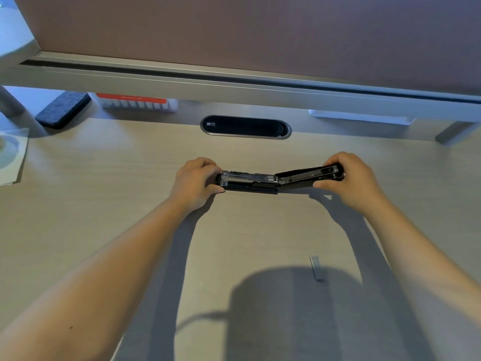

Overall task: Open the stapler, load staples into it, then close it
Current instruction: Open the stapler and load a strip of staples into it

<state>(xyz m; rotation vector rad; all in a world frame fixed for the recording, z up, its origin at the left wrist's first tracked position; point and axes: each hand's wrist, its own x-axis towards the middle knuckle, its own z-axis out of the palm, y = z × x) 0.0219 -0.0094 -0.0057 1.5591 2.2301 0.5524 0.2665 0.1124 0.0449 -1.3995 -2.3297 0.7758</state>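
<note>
A black stapler [263,179] lies on the light wooden desk [104,199], swung wide open along its hinge. Its metal staple channel faces up on the left half; the top arm stretches out to the right and is slightly raised. My left hand [194,182] grips the left end of the base. My right hand [350,175] pinches the far right end of the top arm. A short strip of staples [316,268] rests loose on the desk nearer to me, right of centre, touched by neither hand.
A dark oval cable port [246,127] sits in the desk behind the stapler. Under a raised shelf [234,89] lie a grey felt eraser [62,109], a red-and-white box [135,102] and a white tray [361,117]. A disc in a sleeve [11,155] lies far left.
</note>
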